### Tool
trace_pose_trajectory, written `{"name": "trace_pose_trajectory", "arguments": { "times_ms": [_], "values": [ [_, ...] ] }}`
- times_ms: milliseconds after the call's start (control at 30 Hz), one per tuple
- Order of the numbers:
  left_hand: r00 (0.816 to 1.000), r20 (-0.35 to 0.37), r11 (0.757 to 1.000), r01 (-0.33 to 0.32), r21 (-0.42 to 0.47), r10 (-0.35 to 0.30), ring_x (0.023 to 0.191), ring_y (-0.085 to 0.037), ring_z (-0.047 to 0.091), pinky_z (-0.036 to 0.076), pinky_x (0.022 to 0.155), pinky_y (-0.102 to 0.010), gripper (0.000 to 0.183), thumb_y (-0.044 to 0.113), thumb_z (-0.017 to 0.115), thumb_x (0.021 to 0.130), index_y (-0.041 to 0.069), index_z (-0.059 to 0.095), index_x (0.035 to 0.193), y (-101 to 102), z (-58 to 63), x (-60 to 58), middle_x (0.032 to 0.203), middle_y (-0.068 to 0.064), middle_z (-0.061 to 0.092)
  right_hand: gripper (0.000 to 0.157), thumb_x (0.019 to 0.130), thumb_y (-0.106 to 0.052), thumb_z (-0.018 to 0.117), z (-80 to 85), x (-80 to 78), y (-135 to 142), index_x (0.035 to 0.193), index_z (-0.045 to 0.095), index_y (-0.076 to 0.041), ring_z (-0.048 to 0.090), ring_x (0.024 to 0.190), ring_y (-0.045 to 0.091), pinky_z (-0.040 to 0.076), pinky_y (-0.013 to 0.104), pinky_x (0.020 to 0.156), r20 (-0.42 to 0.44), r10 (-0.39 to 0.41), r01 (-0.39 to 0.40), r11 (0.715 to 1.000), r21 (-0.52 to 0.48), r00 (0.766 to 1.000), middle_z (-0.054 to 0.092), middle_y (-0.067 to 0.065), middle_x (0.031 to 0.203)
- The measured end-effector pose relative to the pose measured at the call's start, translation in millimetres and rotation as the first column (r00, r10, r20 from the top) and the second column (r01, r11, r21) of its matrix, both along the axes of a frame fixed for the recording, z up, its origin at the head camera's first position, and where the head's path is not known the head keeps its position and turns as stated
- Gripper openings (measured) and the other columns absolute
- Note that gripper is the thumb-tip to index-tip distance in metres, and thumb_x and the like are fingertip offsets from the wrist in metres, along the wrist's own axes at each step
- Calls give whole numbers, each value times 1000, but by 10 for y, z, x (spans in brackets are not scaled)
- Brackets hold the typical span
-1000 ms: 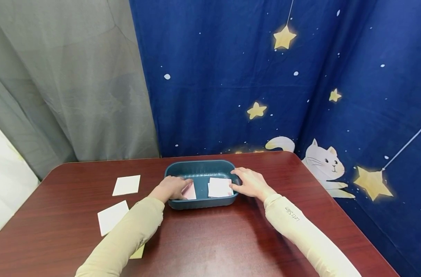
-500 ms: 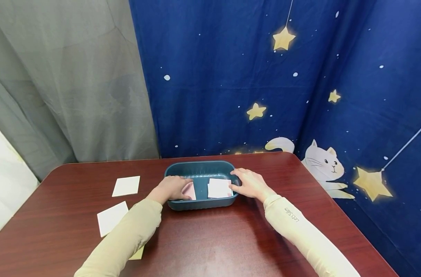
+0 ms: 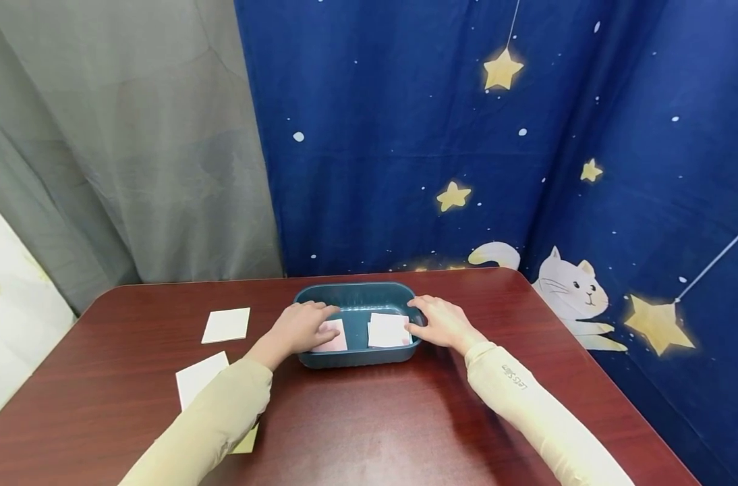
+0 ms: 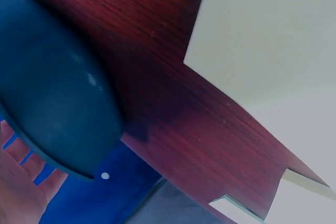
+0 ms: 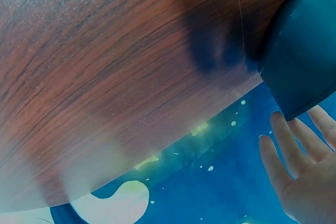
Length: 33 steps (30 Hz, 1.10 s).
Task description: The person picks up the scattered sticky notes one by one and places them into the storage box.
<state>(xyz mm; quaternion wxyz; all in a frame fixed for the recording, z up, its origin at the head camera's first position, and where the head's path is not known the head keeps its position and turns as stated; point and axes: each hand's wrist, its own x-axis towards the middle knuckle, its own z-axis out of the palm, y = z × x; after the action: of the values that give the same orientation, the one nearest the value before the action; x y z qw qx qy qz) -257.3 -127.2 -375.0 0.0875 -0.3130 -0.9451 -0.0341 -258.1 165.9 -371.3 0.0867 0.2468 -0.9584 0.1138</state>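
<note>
A dark teal oblong plastic bin [image 3: 357, 358] stands near the table's far edge. Inside it, a pale pink square of paper [image 3: 335, 337] lies at the left and a small stack of white squares [image 3: 388, 330] at the right. My left hand [image 3: 299, 327] is over the bin's left end, fingers and thumb spread apart, nothing held. At the opposite end, my right hand [image 3: 442, 322] rests at the rim, its thumb near the white stack. The right wrist view shows straight right fingers [image 5: 296, 150] at the rim; the bin's wall hides its contents from both wrist views.
Left of the bin lie a white square pad [image 3: 226, 325] and a second white pad [image 3: 200, 378], partly covered by my left sleeve. A yellow pad [image 3: 246, 442] peeks out under that forearm. Curtains [image 3: 369, 135] hang behind the dark red wooden table [image 3: 369, 425].
My left hand has moved slightly left and up, its fingers spreading off the pink paper, which now shows more fully. My right hand has stayed at the rim. The head view has shifted slightly.
</note>
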Motion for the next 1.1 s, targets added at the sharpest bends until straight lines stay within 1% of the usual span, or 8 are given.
{"name": "trace_pose_trajectory", "arguments": {
  "times_ms": [100, 233, 500, 733, 933, 1100],
  "values": [
    [999, -37, 1000, 22, 19, -21, 94, -24, 55, 44, 77, -42, 48, 42, 56, 82, 11, 56, 119, 10, 39, 75, 104, -8, 59, 51, 78, -43, 60, -5, 2, 3, 117, 56, -10, 52, 102, 20, 42, 42, 80, 7, -6, 6, 1000, 2, 1000, 55, 6, 113],
    [997, -74, 999, 34, 36, -31, 91, -24, 56, 45, 75, -42, 49, 43, 56, 82, 12, 56, 118, 25, 98, 187, 102, -8, 60, 51, 78, -42, 61, -13, 8, 6, 117, 56, -10, 52, 101, 21, 42, 43, 80, 11, -3, 3, 1000, -4, 1000, 55, 6, 113],
    [987, -146, 995, 76, 66, -66, 90, -22, 57, 45, 75, -41, 50, 45, 57, 80, 13, 57, 118, 21, 193, 397, 104, -7, 61, 48, 78, -40, 62, -4, 16, 3, 115, 57, -11, 53, 100, 21, 43, 43, 79, -1, -1, 1, 1000, -10, 1000, 55, 6, 112],
    [986, -147, 990, 100, 104, -84, 94, -23, 57, 43, 77, -42, 51, 45, 57, 80, 12, 56, 119, -8, 281, 568, 106, -7, 60, 48, 77, -39, 62, -4, -1, 8, 115, 57, -10, 53, 100, 21, 43, 43, 79, -4, 0, 0, 1000, -13, 1000, 56, 6, 111],
    [981, -167, 984, 123, 128, -101, 90, -21, 58, 44, 75, -40, 49, 43, 59, 80, 12, 56, 118, -64, 335, 676, 103, -5, 61, 48, 78, -39, 62, 6, 0, 9, 115, 57, -10, 52, 100, 22, 42, 43, 80, 2, 4, -4, 1000, -16, 1000, 56, 7, 111],
    [986, -150, 986, 99, 131, -79, 84, -20, 59, 45, 72, -38, 50, 44, 59, 79, 13, 56, 119, -137, 369, 775, 100, -4, 62, 49, 78, -41, 61, 20, 12, 9, 116, 57, -10, 52, 101, 21, 42, 43, 80, 9, -1, 1, 1000, -5, 1000, 55, 7, 112]
  ]
}}
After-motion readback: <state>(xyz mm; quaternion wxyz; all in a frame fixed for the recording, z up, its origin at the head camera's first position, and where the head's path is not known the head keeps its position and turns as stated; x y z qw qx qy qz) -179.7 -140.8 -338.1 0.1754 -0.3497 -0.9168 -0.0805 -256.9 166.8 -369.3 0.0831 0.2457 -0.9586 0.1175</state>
